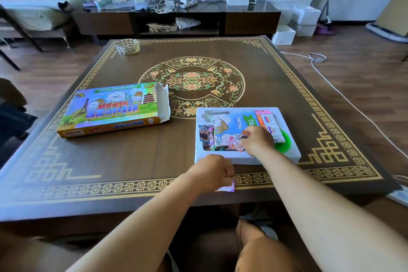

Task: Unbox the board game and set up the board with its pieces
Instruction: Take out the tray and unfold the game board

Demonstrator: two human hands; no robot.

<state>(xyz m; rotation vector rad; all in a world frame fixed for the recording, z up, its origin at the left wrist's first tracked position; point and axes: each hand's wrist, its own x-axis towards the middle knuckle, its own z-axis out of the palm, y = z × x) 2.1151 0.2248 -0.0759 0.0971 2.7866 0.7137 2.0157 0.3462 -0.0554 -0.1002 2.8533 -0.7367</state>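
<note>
- Right hand: fingers curled down into the white tray, pinching a small orange-and-white card on top of the stacked contents.
- Left hand: fingers curled, pinching a small pinkish card at the table's near edge, just in front of the tray.
- Tray: near-right part of the table, long axis left-right; holds the folded board, card packs and a green piece.
- Game box: near-left area, well apart from the tray, long axis left-right, open flap end facing table centre.
- Table: dark wood, gold fret border, floral medallion; glass ashtray at far-left corner.
- Room: wood floor, low cluttered TV console, white cable on the floor.
</note>
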